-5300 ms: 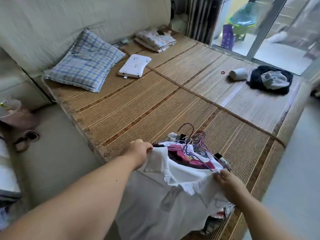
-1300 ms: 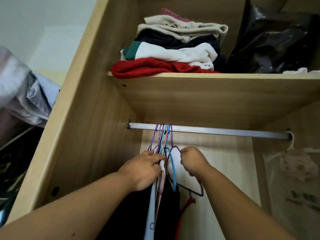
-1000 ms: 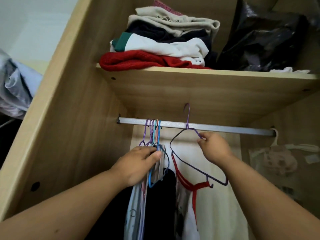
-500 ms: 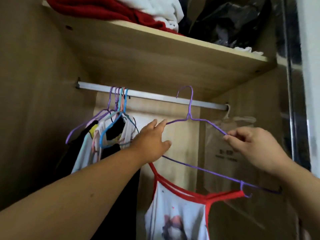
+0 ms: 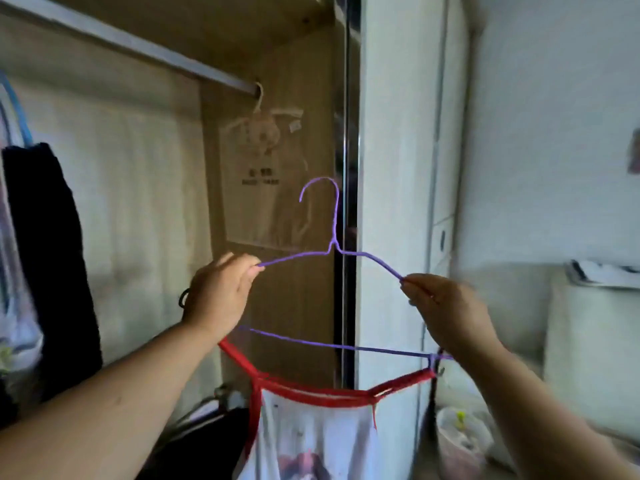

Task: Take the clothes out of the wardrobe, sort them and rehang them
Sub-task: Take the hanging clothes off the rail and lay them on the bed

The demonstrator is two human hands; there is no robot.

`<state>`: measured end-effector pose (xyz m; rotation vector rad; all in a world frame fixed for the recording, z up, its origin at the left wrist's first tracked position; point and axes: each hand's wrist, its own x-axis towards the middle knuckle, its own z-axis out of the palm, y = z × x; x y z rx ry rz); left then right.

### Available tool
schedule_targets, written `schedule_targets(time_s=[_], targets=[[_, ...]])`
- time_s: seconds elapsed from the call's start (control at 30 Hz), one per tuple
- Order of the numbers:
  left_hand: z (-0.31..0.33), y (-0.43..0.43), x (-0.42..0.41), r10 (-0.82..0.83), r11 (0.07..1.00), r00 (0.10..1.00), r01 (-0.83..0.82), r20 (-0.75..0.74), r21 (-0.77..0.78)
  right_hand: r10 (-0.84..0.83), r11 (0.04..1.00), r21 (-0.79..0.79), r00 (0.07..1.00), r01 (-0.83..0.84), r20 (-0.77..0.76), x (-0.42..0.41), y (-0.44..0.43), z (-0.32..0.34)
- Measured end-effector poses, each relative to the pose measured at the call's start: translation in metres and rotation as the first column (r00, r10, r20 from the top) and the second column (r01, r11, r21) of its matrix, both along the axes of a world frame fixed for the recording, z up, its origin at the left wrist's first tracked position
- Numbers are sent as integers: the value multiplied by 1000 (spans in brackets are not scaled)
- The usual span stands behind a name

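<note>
Pinching the purple hanger (image 5: 334, 237), left hand (image 5: 218, 296) and right hand (image 5: 446, 310) hold its red-trimmed top (image 5: 311, 427) clear of the rail (image 5: 138, 43); a black garment (image 5: 45, 237) waits.

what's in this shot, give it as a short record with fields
left hand: pinches the left shoulder of the purple hanger
right hand: pinches its right shoulder
hanger hook: free in the air, below the rail
garment: white with red trim, hangs from the hanger
inside the wardrobe: clear bag hooked at the rail's end, dark clothes hanging at the left
</note>
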<state>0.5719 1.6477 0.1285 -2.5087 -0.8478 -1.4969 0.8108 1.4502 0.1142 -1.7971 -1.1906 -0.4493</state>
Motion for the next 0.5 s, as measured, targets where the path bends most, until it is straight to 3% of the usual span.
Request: schedule_targets(time_s=[0.13, 0.27, 0.4, 0.5], targets=[[-62, -53, 1, -124, 992, 992, 125, 25, -34, -271, 960, -78, 962, 267, -41, -45, -82, -62], [-108, -103, -5, -255, 957, 967, 254, 7, -137, -407, 909, -162, 900, 383, -154, -98, -163, -110], [-142, -160, -5, -481, 857, 874, 452, -72, -245, -541, 832, -281, 814, 479, -213, -152, -246, -156], [-168, -203, -11, -580, 812, 795, 546, -179, -208, -629, 766, -381, 726, 517, -278, -192, -308, -189]])
